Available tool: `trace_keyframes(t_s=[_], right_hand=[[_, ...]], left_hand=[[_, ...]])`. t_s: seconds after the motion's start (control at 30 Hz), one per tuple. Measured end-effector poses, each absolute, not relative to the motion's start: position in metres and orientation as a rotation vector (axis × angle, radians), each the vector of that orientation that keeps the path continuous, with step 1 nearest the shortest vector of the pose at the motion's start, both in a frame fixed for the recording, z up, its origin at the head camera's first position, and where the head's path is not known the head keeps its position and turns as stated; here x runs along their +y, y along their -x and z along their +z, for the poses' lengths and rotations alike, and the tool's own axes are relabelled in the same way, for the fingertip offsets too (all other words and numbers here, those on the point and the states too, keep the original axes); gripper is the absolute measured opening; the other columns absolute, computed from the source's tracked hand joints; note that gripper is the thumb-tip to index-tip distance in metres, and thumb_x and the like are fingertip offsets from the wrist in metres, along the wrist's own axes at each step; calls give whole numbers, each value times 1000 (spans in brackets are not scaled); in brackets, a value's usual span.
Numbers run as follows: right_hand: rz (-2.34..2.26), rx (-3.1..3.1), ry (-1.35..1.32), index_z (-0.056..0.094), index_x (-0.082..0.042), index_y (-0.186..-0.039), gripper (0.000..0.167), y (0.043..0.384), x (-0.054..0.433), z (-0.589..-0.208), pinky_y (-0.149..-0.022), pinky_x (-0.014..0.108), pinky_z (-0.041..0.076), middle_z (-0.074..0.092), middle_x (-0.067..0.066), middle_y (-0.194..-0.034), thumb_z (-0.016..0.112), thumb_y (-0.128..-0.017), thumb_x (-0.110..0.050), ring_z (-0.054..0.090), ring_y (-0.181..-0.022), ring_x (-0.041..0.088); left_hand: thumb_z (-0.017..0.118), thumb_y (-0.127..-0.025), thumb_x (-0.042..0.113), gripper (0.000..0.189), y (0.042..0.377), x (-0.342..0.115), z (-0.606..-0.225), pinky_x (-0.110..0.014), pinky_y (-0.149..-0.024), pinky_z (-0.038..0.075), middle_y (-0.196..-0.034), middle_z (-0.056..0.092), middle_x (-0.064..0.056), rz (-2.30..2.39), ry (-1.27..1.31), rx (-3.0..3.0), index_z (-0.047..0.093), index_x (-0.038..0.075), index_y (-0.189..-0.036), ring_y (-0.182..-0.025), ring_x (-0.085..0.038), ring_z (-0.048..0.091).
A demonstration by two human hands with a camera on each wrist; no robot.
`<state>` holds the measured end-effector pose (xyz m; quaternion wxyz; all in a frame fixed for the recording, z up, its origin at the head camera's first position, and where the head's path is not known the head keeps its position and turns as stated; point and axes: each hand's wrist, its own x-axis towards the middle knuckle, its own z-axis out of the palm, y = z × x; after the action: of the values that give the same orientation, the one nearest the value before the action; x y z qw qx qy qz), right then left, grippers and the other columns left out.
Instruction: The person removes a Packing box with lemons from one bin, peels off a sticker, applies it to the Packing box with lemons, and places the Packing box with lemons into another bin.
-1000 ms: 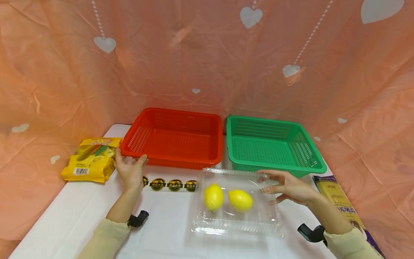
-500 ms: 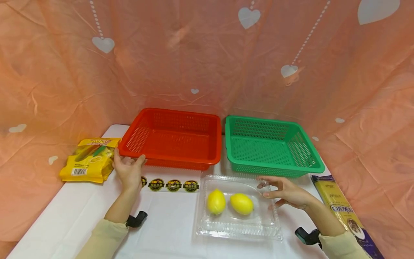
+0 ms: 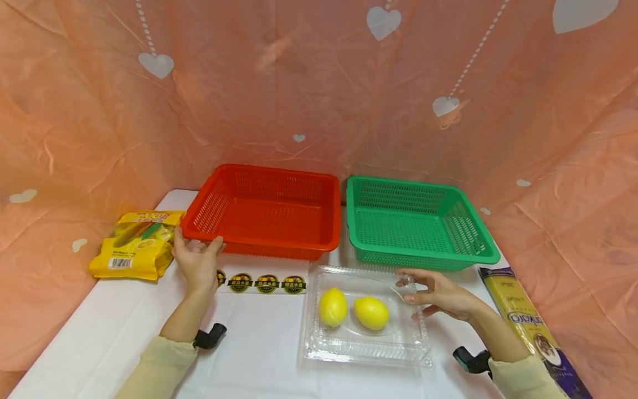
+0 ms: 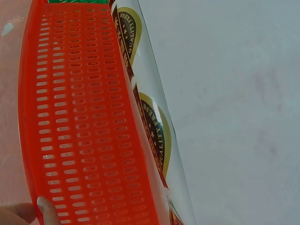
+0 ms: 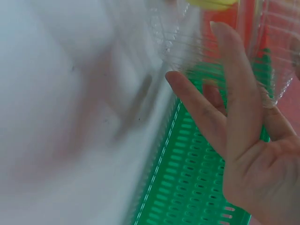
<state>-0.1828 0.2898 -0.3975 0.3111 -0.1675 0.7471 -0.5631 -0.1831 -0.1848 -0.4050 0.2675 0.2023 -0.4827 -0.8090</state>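
Head view shows two hands of one person above a white worktop [image 3: 254, 349], and both of them are holding something. The left hand [image 3: 196, 266] grips the red basket [image 3: 279, 221] at the left part of its front rim; in the left wrist view the thumb is over this rim. The right hand [image 3: 443, 296] holds the right edge of a clear plastic box [image 3: 359, 353], with thumb and fingers about the edge and some fingers spread apart. Inside this box lie two lemons [image 3: 333, 307], side by side and just apart. I cannot tell if the box touches the worktop. Behind it stands the green basket [image 3: 404, 227], to the right of the red one. Just in front of the red basket there is a strip of round labels [image 3: 267, 284], black and gold; they carry the Chinese characters 精品水果, and from the left wrist "QUALITY FRESH" can be read. At the left is a yellow bag [image 3: 132, 252] with a barcode on a white patch; its red letters are not clear to me. At the far right lies a gold and purple packet [image 3: 518, 310], whose writing looks like "ankara".
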Motion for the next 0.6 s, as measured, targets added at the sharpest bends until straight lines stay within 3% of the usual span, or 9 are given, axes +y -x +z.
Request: trace_keyframes(t_s=[0.47,0.6], right_hand=[[-1574,1876,504,28,-4,-156,61,176,302,-403,-86,53,56,25,38,-149,56,-102,-8,51,-125,42],[-1582,1931,494,28,-2,-155,60,172,307,-408,-88,50,56,28,35,-151,55,-102,-9,55,-123,29]], left_hand=[[59,-88,-18,99,183,-185,-407,-18,-75,57,-151,8,-10,-2174,-546,-1311,4,19,-162,-85,-13,52],[59,-88,-19,98,184,-184,-406,-18,-74,57,-148,15,-11,-2178,-517,-1305,5,18,-161,-83,-13,51]])
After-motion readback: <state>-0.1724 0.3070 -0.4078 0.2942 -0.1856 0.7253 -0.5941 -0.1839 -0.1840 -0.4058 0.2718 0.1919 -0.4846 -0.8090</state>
